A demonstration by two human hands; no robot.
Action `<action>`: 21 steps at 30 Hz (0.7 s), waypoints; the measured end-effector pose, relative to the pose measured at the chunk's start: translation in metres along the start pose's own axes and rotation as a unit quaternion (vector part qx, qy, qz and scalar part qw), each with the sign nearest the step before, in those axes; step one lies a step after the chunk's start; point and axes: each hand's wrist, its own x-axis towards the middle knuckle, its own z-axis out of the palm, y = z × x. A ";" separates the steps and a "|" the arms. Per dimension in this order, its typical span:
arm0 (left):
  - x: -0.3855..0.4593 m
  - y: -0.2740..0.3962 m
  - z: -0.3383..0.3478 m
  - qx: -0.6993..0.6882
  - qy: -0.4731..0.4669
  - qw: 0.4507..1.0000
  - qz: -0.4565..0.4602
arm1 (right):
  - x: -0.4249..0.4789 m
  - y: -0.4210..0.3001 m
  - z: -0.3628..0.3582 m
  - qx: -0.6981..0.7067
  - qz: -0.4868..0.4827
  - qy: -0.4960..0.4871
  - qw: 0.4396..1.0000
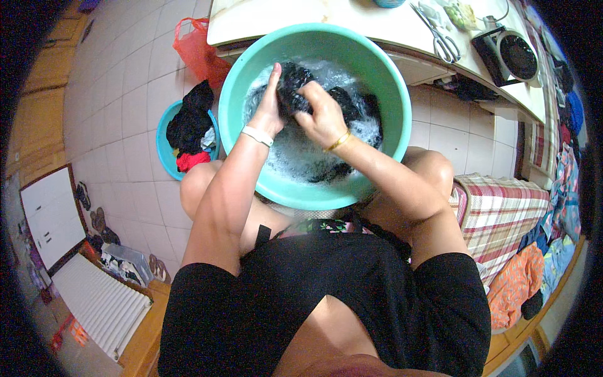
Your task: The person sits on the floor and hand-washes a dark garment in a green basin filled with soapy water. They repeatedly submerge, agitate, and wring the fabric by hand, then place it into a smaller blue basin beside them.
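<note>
A large green plastic basin (402, 127) of sudsy water stands in front of me, between my knees. Over the water, my left hand (269, 101) holds a bunched, wet black cloth (293, 77) against its palm, fingers pointing up. My right hand (322, 113), curled, grips the same cloth from the right side. More black fabric (346, 103) lies partly under the water at the right of the basin. A white band is on my left wrist and a gold-coloured bracelet on my right. The kind of garment cannot be told.
A smaller blue basin (163, 141) with black, red and light clothes stands on the tiled floor at left, near a red plastic bag (200, 52). Beyond the big basin is a white table (339, 14) bearing scissors (445, 47). A plaid-covered seat (504, 207) stands at right.
</note>
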 end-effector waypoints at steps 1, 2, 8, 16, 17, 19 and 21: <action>0.003 0.001 -0.007 -0.023 -0.032 0.999 -0.007 | -0.002 -0.010 -0.002 0.010 -0.022 -0.011 1.000; 0.007 0.000 -0.013 -0.032 -0.061 0.997 -0.030 | -0.005 -0.018 -0.003 0.012 -0.043 -0.027 0.999; -0.016 -0.003 0.001 -0.069 -0.124 0.984 -0.105 | -0.020 -0.019 0.009 -0.024 -0.193 -0.026 0.981; -0.027 -0.030 -0.003 -0.021 -0.020 1.000 0.004 | -0.011 0.014 0.018 -0.116 -0.221 -0.029 0.968; -0.028 -0.033 -0.005 -0.019 -0.009 1.000 0.019 | -0.011 0.018 0.019 -0.130 -0.207 -0.031 0.969; -0.034 -0.033 0.000 -0.004 0.017 0.999 0.041 | -0.006 0.026 0.019 -0.122 -0.189 -0.029 0.974; -0.042 -0.024 0.015 0.063 0.091 0.993 0.036 | 0.000 0.027 0.011 -0.122 -0.162 -0.014 0.979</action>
